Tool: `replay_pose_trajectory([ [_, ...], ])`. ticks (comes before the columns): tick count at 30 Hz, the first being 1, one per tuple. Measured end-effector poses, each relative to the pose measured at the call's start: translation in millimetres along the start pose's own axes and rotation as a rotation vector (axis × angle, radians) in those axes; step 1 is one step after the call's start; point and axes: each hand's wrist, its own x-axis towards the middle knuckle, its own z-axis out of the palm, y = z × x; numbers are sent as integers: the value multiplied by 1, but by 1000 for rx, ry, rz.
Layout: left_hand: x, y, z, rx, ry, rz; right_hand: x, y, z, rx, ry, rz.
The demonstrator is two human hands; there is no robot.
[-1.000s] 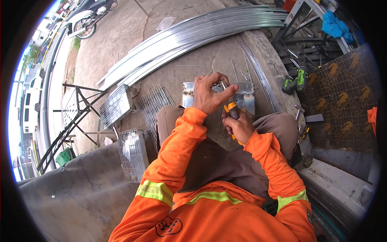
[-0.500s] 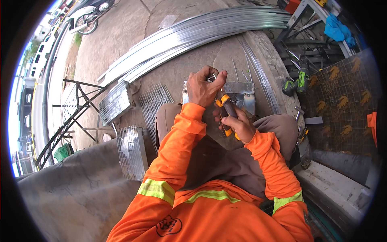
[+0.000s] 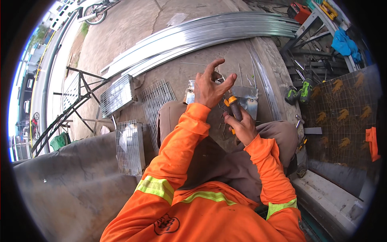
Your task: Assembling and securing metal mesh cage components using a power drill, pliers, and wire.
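Note:
My right hand [image 3: 245, 127] is wrapped round the handles of pliers [image 3: 233, 101] with yellow-orange and dark grips. The jaws point up toward my left hand [image 3: 208, 89], partly hidden behind it. The thumb and forefinger of that left hand are stretched wide apart; its other fingers are partly hidden, with small metal bits showing near them. Below and behind both hands lies a shiny sheet-metal piece [image 3: 249, 97] on the ground between my knees. Several thin metal bits [image 3: 223, 128] are scattered beside the pliers.
Wire-mesh metal panels [image 3: 158, 99] and a mesh box [image 3: 130, 147] lie to the left, near a black steel frame [image 3: 80, 97]. Long metal strips [image 3: 201, 34] stretch across the far side. At right are a green drill [image 3: 306, 89], a hammer [image 3: 299, 119] and a mesh-covered board [image 3: 342, 121].
My left thumb and forefinger have spread from a pinch at the pliers' jaws. The pliers remain in my right hand, and the view has shifted slightly.

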Motion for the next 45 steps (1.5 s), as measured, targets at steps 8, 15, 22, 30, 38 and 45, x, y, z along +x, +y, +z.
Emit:
replay_pose_trajectory([
  [8,-2,-2,8,60,117,225,14,16,4,-81,128,-50],
  [15,-1,7,0,48,-37,149,6,1,7,-131,142,64],
  [22,0,9,-17,101,-90,456,-3,14,6,-211,58,-142],
  [30,-1,13,-23,-34,-233,263,-12,-3,7,19,-32,1],
  [38,0,12,-21,-19,-130,396,-15,-4,9,178,-99,84],
  [45,0,13,-21,0,-110,449,-17,-10,7,223,-150,147],
])
